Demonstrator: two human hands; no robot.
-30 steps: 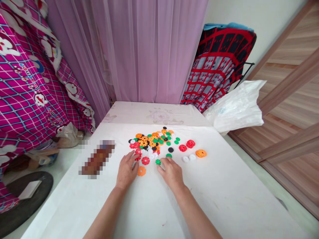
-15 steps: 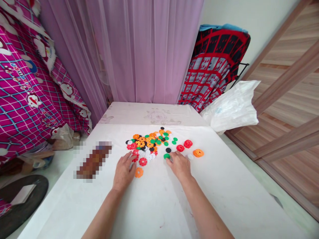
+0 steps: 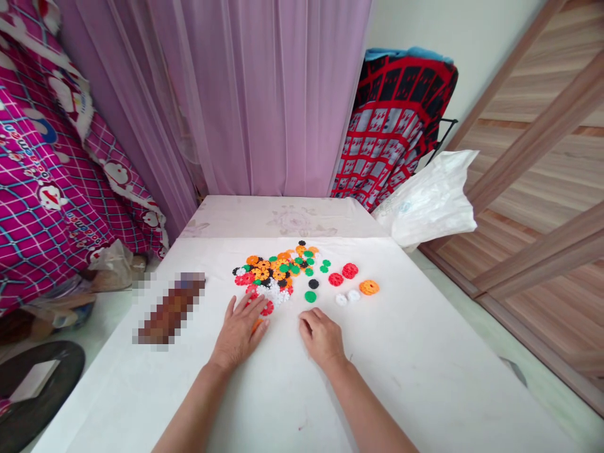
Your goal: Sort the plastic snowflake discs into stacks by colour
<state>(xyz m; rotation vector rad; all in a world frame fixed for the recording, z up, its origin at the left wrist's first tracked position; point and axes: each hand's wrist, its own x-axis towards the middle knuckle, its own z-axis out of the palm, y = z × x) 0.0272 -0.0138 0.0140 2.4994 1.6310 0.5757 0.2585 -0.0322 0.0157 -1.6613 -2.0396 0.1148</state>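
Note:
Flower-shaped plastic discs in orange, red, green, black and white lie in a loose heap (image 3: 264,274) on the white table. My left hand (image 3: 240,330) is spread flat at the heap's near left edge, fingertips over the red discs (image 3: 267,307) and thumb partly covering an orange disc (image 3: 257,325). To the right, my right hand (image 3: 323,336) rests near the table surface with its fingers curled in, and nothing shows in them. Just beyond it lie a green disc (image 3: 310,297) and a black disc (image 3: 314,284), both apart from the hand.
Right of the heap lie red discs (image 3: 350,271), white discs (image 3: 353,295) and stacked orange discs (image 3: 369,287). A pixelated brownish item (image 3: 172,308) is at the table's left. A white plastic bag (image 3: 427,204) stands at the back right corner. Purple curtains (image 3: 264,94) hang behind.
My right hand has drawn back from the green disc toward me, leaving it on the table and uncovering white discs. My left hand has spread and shifted over the orange disc. The view has turned slightly right.

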